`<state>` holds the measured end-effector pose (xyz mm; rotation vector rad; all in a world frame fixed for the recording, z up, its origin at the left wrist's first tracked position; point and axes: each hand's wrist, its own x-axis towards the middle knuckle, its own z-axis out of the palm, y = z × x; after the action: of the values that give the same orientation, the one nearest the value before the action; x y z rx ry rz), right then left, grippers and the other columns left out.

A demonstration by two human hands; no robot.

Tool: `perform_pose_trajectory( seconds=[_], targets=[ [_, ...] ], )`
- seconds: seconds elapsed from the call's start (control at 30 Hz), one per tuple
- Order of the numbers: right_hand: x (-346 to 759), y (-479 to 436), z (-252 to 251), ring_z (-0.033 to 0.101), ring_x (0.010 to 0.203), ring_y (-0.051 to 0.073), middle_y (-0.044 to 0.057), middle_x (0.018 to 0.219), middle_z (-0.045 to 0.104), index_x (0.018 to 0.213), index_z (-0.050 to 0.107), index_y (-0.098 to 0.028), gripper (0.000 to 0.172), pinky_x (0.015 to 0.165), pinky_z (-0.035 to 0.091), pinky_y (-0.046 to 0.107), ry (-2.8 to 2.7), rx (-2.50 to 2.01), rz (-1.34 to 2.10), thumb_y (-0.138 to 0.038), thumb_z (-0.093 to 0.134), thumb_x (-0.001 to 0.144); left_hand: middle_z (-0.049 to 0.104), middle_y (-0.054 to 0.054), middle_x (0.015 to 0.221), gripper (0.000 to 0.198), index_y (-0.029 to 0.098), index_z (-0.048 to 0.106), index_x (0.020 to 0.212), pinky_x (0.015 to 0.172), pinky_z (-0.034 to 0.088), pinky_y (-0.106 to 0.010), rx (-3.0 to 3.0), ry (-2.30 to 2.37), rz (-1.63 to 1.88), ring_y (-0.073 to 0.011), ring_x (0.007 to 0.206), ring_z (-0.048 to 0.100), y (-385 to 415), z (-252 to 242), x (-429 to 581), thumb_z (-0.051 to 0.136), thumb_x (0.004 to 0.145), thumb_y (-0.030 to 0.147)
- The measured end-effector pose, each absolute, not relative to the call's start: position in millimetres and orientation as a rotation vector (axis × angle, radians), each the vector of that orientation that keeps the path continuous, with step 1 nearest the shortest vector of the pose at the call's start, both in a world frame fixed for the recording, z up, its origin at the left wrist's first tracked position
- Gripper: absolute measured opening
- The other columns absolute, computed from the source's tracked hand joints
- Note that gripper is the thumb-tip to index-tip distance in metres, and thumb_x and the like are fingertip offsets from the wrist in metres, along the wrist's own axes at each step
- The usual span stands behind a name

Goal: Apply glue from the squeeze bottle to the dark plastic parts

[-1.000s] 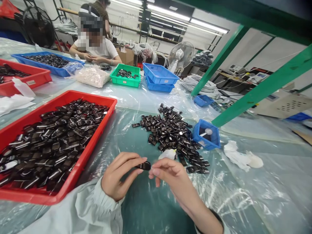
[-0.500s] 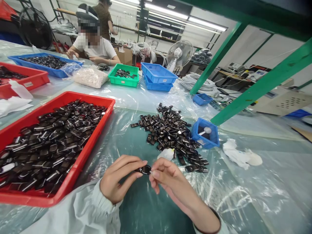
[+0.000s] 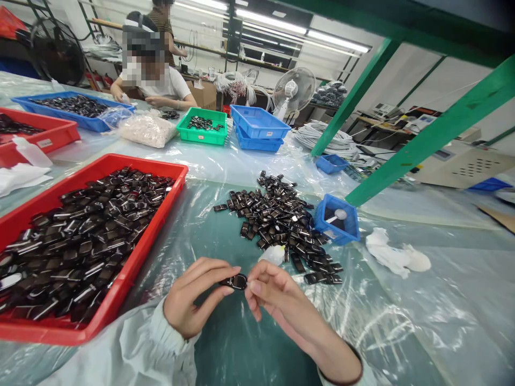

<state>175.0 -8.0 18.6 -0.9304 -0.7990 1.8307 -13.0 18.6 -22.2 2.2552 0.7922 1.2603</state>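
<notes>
A small glossy black plastic piece (image 3: 238, 281) with a rounded end is pinched between the thumb and fingers of my left hand (image 3: 191, 297), above the green table surface. My right hand (image 3: 281, 297) has its thumb and forefinger pressed together at the piece's right end. Whatever lies between those right fingertips is too small to make out. Just behind the right fingers lies a translucent squeeze bottle (image 3: 272, 254) with a yellowish tip, beside a heap of similar black pieces (image 3: 273, 214).
To the left stands a large red tray (image 3: 142, 249) full of black pieces. A small blue box (image 3: 340, 236) holding a white scoop-like item and a crumpled white cloth (image 3: 396, 256) are at right, near a green post (image 3: 402, 160). Across the table sits another person (image 3: 171, 86).
My hands keep nearly the same pose around the black piece. The whole view has shifted slightly. Across the table, the other person's arm has moved a little.
</notes>
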Motion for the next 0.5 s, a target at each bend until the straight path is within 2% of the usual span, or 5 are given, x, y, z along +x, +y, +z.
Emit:
perform_pose_trajectory(
  seconds=[0.27, 0.5],
  targets=[
    [176, -7, 13, 0.062, 0.056, 0.009, -0.004, 0.06, 0.065, 0.084, 0.057, -0.019, 0.025, 0.048, 0.049, 0.018, -0.783, -0.925, 1.925, -0.027, 0.078, 0.073, 0.065, -0.009, 0.099, 0.026, 0.019, 0.058, 0.118, 0.082, 0.047, -0.029, 2.271, 0.676, 1.269, -0.0171, 0.091, 0.059, 19, -21, -13, 0.047, 0.094, 0.018],
    [175, -5, 8, 0.061, 0.055, 0.008, -0.004, 0.061, 0.064, 0.083, 0.057, -0.017, 0.024, 0.048, 0.051, 0.016, -0.801, -0.94, 1.945, -0.03, 0.075, 0.075, 0.065, -0.01, 0.097, 0.028, 0.018, 0.058, 0.119, 0.079, 0.048, -0.029, 2.332, 0.671, 1.332, -0.0173, 0.089, 0.059, 21, -22, -14, 0.047, 0.094, 0.014]
  ],
)
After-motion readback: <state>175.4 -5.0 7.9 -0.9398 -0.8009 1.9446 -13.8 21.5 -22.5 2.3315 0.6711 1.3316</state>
